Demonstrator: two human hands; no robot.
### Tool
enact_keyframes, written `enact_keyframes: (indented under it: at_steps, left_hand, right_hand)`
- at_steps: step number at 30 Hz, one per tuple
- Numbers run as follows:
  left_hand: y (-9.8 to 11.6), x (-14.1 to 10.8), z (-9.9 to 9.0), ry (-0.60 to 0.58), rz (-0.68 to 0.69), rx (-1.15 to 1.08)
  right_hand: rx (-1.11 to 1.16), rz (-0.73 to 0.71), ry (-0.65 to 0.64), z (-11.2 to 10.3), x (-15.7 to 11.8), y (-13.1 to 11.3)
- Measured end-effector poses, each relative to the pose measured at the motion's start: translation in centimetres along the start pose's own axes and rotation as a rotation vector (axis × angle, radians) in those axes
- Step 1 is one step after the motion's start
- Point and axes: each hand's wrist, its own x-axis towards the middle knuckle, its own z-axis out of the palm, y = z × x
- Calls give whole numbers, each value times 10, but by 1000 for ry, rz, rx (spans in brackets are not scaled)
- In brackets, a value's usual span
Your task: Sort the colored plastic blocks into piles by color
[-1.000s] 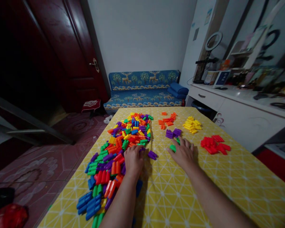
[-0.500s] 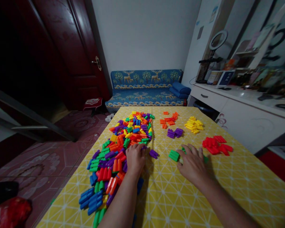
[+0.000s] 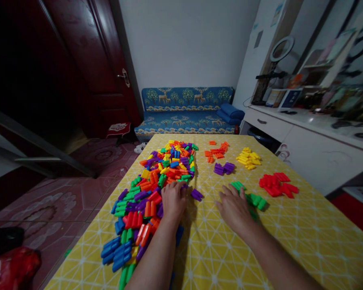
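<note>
Your right hand [image 3: 234, 207] is palm down over the table, with its fingers spread a little and bent. It does not seem to have hold of anything. The green blocks [image 3: 257, 201] lie right by it, some partly hidden by your fingers, so I cannot tell if you are touching them.

Your left hand [image 3: 173, 201] is at the right edge of the big mixed pile [image 3: 147, 183]. Its fingers curl down, and a bit of purple peeks out by the tips. I cannot tell if you are gripping it. One loose purple block [image 3: 196, 195] lies just to the right of that hand, on the yellow tablecloth [image 3: 211, 249].

Across the table are orange blocks [image 3: 220, 150], yellow blocks [image 3: 248, 158] and red blocks [image 3: 276, 185], each in their own bunch.

The blocks look like hard, shiny plastic, so they are likely light, stiff and tough to break. They may be slippery, and their round sides could roll under your fingers. Pinch one across its two long sides, near the middle.
</note>
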Motion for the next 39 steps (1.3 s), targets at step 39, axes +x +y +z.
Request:
enact_keyframes:
  at_steps: [39]
  left_hand:
    - [-4, 3, 10, -32, 141, -471]
  right_hand:
    - [1177, -143, 10, 8, 39, -60]
